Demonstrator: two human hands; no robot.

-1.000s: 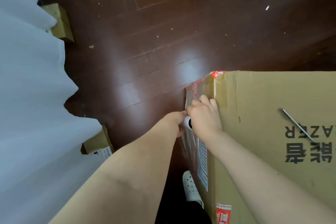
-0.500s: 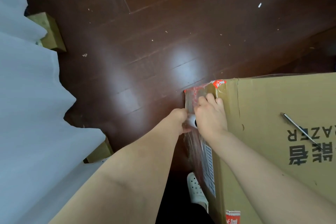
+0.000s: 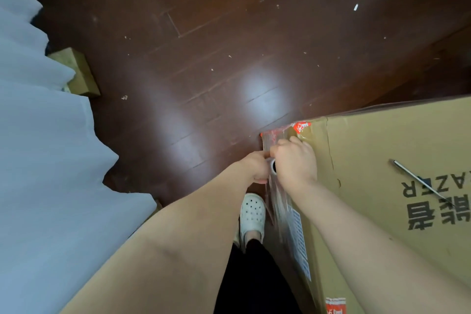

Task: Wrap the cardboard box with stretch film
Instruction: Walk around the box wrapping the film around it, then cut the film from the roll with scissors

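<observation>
1. Cardboard box stands on the floor and fills the right of the view. Its far left corner is just beyond both hands.
2. Curtain hangs along the floor's left edge, well apart from the box. A wide stretch of floor lies between them and past the corner, so walking the film round looks unobstructed.
3. Stretch film clings to the box's left side, running from that corner back toward the person's shoe.
4. Right hand is nearer the box, fingers curled over the top of the film roll. Left hand grips the roll from the floor side, fingers wrapped round it.
5. The film roll stands upright, its open core facing up and its long axis parallel to the box's vertical corner edge. The corner lies just ahead of it, so the next pull probably turns right along the far side.
6. Thin metal rod lies loose on the box top, well apart from the hands.
</observation>
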